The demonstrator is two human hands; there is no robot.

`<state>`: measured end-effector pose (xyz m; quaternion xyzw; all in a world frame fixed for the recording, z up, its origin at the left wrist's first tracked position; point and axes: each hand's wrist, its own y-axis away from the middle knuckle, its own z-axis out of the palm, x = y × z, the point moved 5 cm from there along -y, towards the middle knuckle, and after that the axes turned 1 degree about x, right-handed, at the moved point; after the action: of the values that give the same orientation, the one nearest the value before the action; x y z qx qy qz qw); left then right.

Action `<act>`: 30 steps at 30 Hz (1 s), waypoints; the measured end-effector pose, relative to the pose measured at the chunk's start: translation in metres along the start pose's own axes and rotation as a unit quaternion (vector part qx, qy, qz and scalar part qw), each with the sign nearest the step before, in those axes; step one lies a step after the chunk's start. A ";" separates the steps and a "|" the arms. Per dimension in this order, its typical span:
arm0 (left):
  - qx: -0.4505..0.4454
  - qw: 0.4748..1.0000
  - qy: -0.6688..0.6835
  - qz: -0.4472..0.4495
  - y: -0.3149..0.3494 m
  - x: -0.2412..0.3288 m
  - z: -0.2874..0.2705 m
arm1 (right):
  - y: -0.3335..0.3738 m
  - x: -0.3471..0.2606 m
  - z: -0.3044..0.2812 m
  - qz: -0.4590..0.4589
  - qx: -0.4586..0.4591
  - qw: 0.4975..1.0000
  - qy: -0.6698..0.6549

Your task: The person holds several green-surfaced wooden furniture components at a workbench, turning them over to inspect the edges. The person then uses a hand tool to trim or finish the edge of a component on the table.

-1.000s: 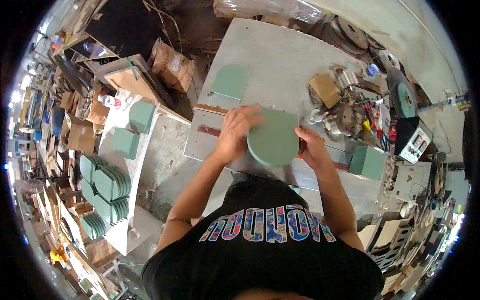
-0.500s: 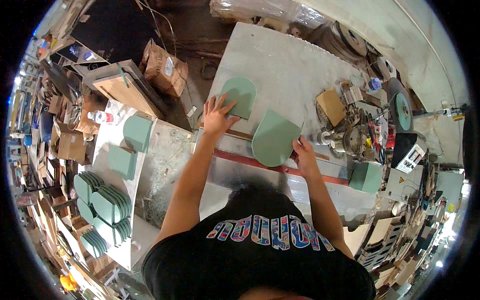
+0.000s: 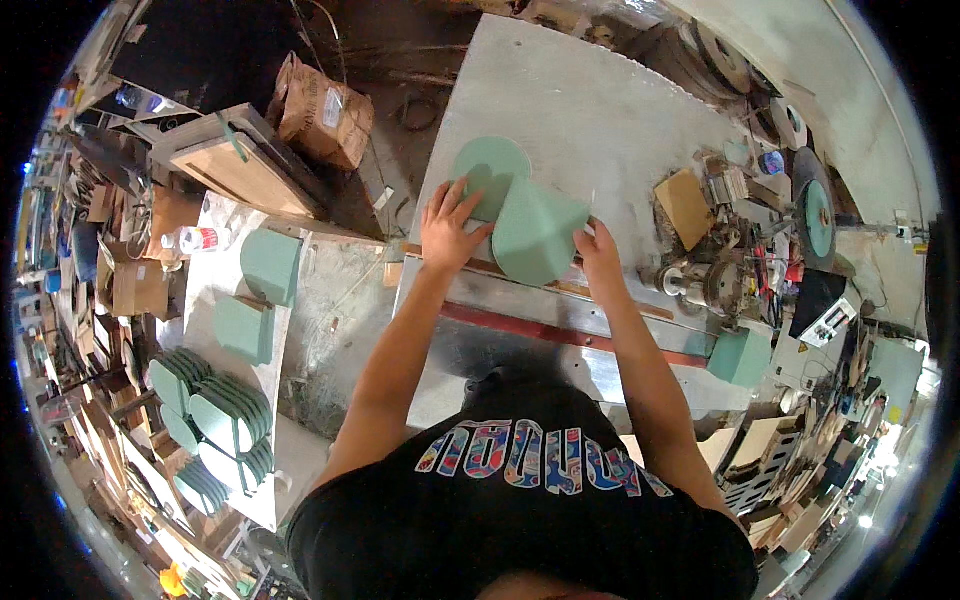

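Has moved the held panel (image 3: 540, 238) partly over the lying panel (image 3: 490, 160), near the worktop's (image 3: 590, 110) left edge. Pinches it with the right hand (image 3: 598, 252); spreads the left hand (image 3: 450, 232) on the other. Already has stacks (image 3: 225, 415) on the side worktop (image 3: 212, 275); leaves these two unaligned.

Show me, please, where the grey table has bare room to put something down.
The widest bare patch on the grey table lies between its far edge and the two green panels near the hands. Another lies between the right hand and the tan board. The right side is crowded with metal parts.
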<state>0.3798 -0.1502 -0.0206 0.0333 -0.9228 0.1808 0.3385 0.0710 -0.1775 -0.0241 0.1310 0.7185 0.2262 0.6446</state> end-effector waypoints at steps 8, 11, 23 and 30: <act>0.021 0.984 0.157 -0.083 0.019 -0.038 -0.019 | -0.067 -0.023 0.071 -0.035 -0.039 0.998 -0.024; -0.009 0.985 0.154 -0.071 0.030 -0.038 -0.019 | -0.084 -0.020 0.080 -0.049 -0.036 0.998 0.006; -0.028 0.998 0.046 -0.035 0.042 -0.016 -0.019 | -0.089 -0.025 0.075 -0.148 -0.001 0.974 0.171; -0.013 1.000 -0.009 -0.021 0.043 -0.016 -0.019 | -0.076 -0.023 0.073 -0.109 0.008 0.984 0.139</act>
<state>0.3954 -0.1041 -0.0306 0.0496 -0.9273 0.1613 0.3340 0.1540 -0.2425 -0.0466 0.0242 0.8130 0.1648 0.5579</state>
